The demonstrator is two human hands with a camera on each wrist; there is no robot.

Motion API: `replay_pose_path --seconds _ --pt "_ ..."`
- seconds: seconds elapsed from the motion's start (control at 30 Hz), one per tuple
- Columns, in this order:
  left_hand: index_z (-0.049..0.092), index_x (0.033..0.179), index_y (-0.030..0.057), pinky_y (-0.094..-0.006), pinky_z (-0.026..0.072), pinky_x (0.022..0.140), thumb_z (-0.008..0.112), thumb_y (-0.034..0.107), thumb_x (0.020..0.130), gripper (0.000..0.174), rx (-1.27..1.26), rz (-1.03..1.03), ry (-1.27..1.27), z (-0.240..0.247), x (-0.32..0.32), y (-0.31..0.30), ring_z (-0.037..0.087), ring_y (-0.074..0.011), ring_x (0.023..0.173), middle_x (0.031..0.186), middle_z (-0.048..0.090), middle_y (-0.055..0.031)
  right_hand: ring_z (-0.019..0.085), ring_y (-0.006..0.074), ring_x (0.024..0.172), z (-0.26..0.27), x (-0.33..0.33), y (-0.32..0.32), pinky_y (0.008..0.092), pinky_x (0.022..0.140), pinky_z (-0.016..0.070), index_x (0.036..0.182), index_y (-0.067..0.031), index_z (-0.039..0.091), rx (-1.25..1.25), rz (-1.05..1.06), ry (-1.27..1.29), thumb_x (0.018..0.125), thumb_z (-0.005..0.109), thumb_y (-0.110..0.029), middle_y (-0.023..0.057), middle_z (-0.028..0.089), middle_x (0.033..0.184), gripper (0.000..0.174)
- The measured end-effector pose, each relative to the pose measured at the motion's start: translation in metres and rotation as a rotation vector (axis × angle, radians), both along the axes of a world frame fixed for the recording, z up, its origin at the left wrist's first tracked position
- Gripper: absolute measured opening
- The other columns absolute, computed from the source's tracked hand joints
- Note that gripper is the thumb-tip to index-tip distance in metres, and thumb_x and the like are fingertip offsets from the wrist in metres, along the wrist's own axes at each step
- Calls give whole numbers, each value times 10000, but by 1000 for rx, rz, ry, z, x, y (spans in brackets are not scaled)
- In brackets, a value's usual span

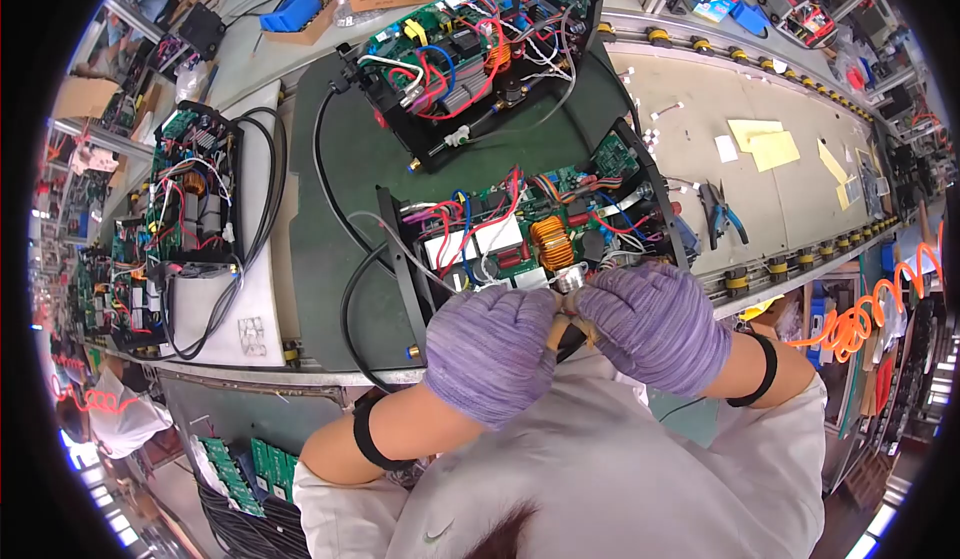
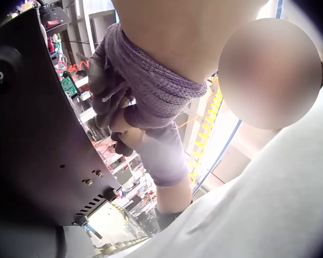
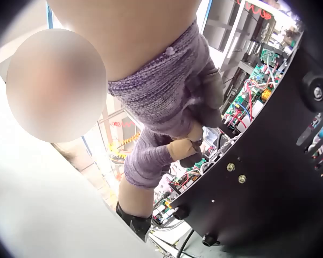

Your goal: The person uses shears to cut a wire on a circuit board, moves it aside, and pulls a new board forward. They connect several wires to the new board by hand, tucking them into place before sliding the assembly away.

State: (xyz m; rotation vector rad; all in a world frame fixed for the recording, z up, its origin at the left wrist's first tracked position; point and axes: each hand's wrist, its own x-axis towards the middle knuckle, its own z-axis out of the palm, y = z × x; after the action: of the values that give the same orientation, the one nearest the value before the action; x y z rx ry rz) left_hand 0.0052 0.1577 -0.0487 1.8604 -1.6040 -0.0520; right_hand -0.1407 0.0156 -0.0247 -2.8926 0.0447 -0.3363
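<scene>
Both hands wear purple knit gloves and meet at the near edge of an open black device case (image 1: 405, 259). My left hand (image 1: 492, 354) and my right hand (image 1: 655, 327) have curled fingers, thumbs close together, pinching a small part mostly hidden between them; I cannot tell its kind. A silver, round component (image 1: 569, 277) shows just beyond the fingertips. Behind it, a copper-wound coil (image 1: 551, 243) and coloured wires sit on the green circuit board. In the wrist views, the left hand (image 2: 148, 88) and right hand (image 3: 161, 88) are above the case's black panel (image 3: 247, 199).
A second open case (image 1: 480, 69) full of wiring stands behind on the green mat (image 1: 315, 229). Pliers (image 1: 722, 214) lie at the right, by yellow paper slips (image 1: 765, 144). More open units (image 1: 195, 189) and black cables stand at the left. An orange coiled hose (image 1: 870, 309) hangs at right.
</scene>
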Motion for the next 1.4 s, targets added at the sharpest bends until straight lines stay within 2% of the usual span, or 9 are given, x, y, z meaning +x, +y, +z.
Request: replay_pose_path --seconds 0.1,0.33,0.53,0.63,0.73,1.03,1.2,1.3,1.4 --pt "679 896 61 -391 514 559 752 169 753 194 87 -29 -47 2 0 -2 650 -285 626 727 669 -101 654 256 795 -7 -1 -1 386 701 520 1010 -78 659 -152 33 8 740 646 -246 86 649 914 318" --pt "661 998 122 -428 517 688 723 250 783 257 494 9 -25 46 27 -29 653 -316 763 804 670 -114 632 278 705 6 5 -36 396 621 510 860 -112 658 58 -122 -71 719 664 -135 73 613 767 143" --pt "635 1184 140 -402 486 908 723 340 773 466 495 -134 -440 -6 71 -109 622 -279 1044 1042 663 -115 672 291 786 -1 46 -90 402 741 538 942 -140 738 -136 -264 566 769 669 -212 113 695 930 200" --pt "651 1184 142 -412 499 898 695 363 776 466 616 -301 -359 -34 79 -136 633 -299 1031 1076 672 -126 673 265 917 -12 81 -85 398 869 501 935 -151 759 -315 -295 870 775 685 -271 89 711 1004 213" --pt "700 1042 103 -428 523 804 687 355 770 372 891 -379 -202 -34 81 -157 662 -330 931 970 701 -132 631 245 1061 -33 87 -90 416 971 423 939 -160 762 -512 -200 769 782 690 -280 53 718 1022 210" --pt "719 865 67 -432 534 774 620 235 757 222 701 -135 23 -61 101 -161 666 -368 840 857 699 -173 601 248 1078 -52 99 -96 477 1018 364 912 -157 760 -599 -155 808 779 686 -264 38 715 953 186" --pt "577 1271 43 -433 536 884 678 281 776 558 752 -271 -44 -25 102 -146 658 -338 1049 1197 656 -183 580 247 1099 -59 96 -95 503 1042 359 893 -155 756 -696 -119 754 744 692 -269 27 699 954 199" --pt "570 1220 50 -434 501 911 626 280 860 430 825 -256 -109 24 103 -105 621 -362 1074 1136 650 -198 562 248 1122 -54 101 -92 510 1051 351 888 -159 754 -644 -108 770 738 694 -280 26 690 964 202" --pt "561 1272 97 -463 409 1027 623 297 878 446 740 -268 -120 38 93 -48 471 -343 1281 1315 554 -163 552 245 1134 -57 100 -95 504 1059 341 883 -163 753 -575 -123 725 740 696 -283 21 689 962 195"
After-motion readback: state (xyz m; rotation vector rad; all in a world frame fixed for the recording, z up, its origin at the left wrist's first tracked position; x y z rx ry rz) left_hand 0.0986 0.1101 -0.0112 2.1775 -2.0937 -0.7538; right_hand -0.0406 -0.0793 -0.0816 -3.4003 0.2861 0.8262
